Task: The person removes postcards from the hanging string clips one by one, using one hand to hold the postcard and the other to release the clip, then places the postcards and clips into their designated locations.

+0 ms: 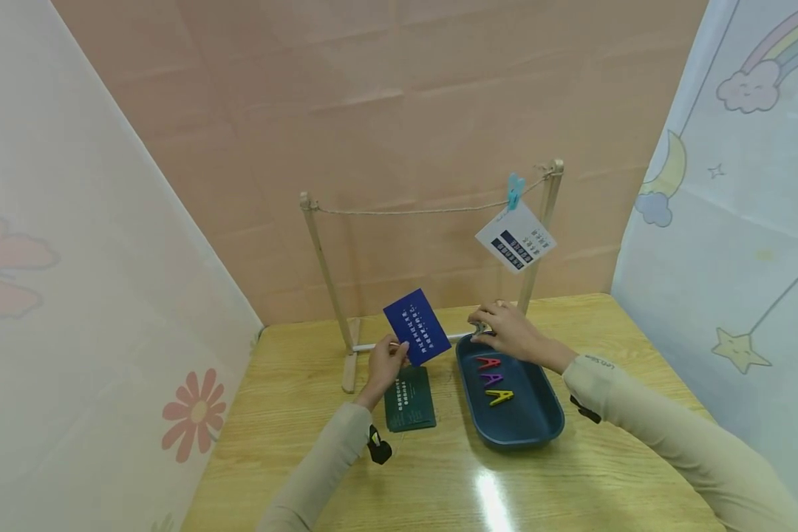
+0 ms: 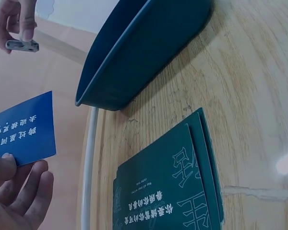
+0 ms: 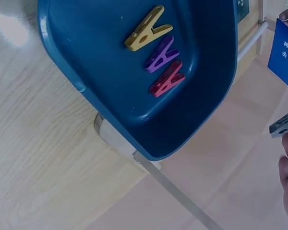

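Observation:
My left hand (image 1: pixel 386 363) pinches a blue card (image 1: pixel 417 327) with white writing by its lower edge, thumb in front and fingers behind. The card is tilted and held above a stack of green cards (image 1: pixel 409 405). A grey clothespin (image 3: pixel 284 124) is held between thumb and fingers of my right hand (image 1: pixel 510 332), just over the far end of a dark blue tray (image 1: pixel 525 428). Inside that tray lie a red clothespin (image 1: pixel 488 363), a purple clothespin (image 1: pixel 491 379) and a yellow clothespin (image 1: pixel 501 397).
Behind the hands, a string (image 1: pixel 406 213) spans two wooden posts (image 1: pixel 329 273) joined below by a white rod (image 2: pixel 89 167). Near its right end, a light blue clothespin (image 1: pixel 515 192) holds a white card (image 1: pixel 517 238). Patterned cloth walls enclose the wooden table (image 1: pixel 286 458).

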